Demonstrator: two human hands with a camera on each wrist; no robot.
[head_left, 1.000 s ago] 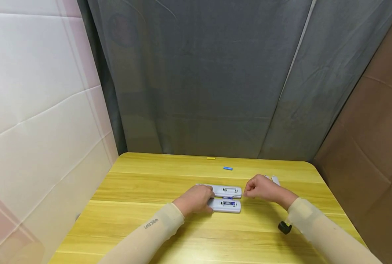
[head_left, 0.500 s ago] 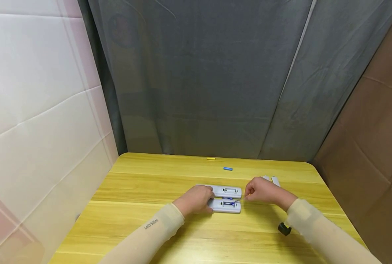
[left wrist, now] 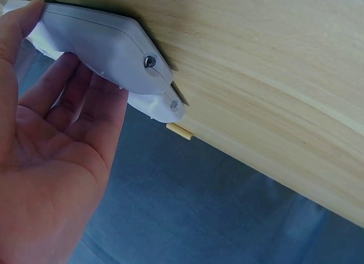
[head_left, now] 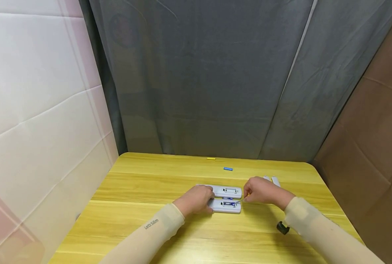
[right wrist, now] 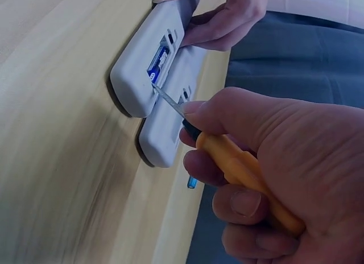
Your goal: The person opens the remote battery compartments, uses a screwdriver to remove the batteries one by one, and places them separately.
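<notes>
Two white remotes lie face down side by side on the yellow wooden table (head_left: 143, 227), battery bays open. The near remote (head_left: 225, 206) (right wrist: 136, 70) has a blue battery in its bay; the far remote (head_left: 228, 191) (right wrist: 168, 130) lies right behind it. My left hand (head_left: 197, 200) (left wrist: 51, 161) grips the near remote's (left wrist: 102, 48) left end, thumb on its edge. My right hand (head_left: 260, 190) grips an orange-handled screwdriver (right wrist: 244, 170). Its metal tip (right wrist: 168, 100) touches the near remote's bay beside the battery.
A loose blue battery (head_left: 228, 168) (right wrist: 192, 182) and a yellow one (head_left: 210, 158) (left wrist: 182, 131) lie farther back. Two white covers (head_left: 272, 179) rest behind my right hand. A small black object (head_left: 283, 228) sits by my right forearm. A grey curtain hangs behind the table.
My right hand has shifted slightly left and nearer, bringing the screwdriver tip onto the near remote's bay. The left hand and both remotes have stayed put.
</notes>
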